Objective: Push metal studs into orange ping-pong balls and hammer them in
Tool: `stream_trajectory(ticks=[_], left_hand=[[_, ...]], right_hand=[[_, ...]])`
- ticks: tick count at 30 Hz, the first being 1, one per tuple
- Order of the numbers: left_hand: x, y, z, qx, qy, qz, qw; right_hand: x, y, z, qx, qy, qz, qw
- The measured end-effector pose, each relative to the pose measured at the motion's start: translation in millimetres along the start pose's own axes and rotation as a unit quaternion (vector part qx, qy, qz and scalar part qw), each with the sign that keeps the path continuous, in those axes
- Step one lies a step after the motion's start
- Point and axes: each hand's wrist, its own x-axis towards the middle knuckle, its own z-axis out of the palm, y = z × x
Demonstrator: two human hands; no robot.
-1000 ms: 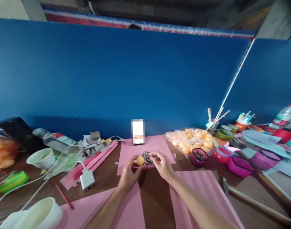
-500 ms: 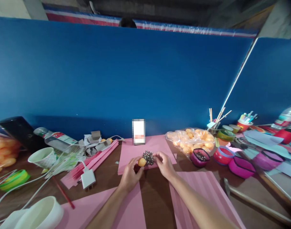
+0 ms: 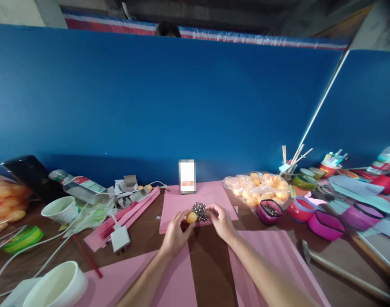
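Note:
My left hand [image 3: 177,232] curls its fingers and thumb round a small yellow-orange ball [image 3: 191,218]. Directly right of the ball is a clump of small shiny dark metal pieces [image 3: 199,212], close by or touching it. My right hand [image 3: 221,221] is closed in a pinch at the clump's right edge; anything between those fingertips is too small to make out. Both hands are over the near edge of a pink sheet stack [image 3: 211,194]. A purple bowl [image 3: 270,212] of similar dark pieces stands to the right.
A clear bag of orange balls [image 3: 255,187] lies behind the purple bowl. A phone-like upright object [image 3: 187,177] stands at the back. A hammer [image 3: 342,270] rests at right. At left are a white charger [image 3: 120,238], cables and cups. A blue partition [image 3: 195,98] closes off the far side.
The whole view has shifted slightly, so things sit a little further right. Both hands keep nearly the same pose at the ball and the metal clump.

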Motion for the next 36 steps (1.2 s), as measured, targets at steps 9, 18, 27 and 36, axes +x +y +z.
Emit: stream_trajectory(ticks=[9,18,27,36], left_hand=[[0.3,-0.3,-0.4,0.005,0.001,-0.004,1.0],[0.4,-1.8,1.2,-0.011,0.006,-0.024,1.0],[0.5,1.2,-0.7,0.016,0.006,0.007,1.0],[0.2,3.7,-1.3,-0.018,-0.008,0.012,1.0]], right_hand=[[-0.1,-4.4,-0.7,-0.001,-0.01,-0.004,1.0],[0.0,-4.8,-1.0,-0.002,-0.014,-0.003,1.0],[-1.0,-5.8,-0.7,0.001,-0.017,-0.013,1.0],[-2.3,-5.6,0.9,-0.038,-0.012,-0.056,0.998]])
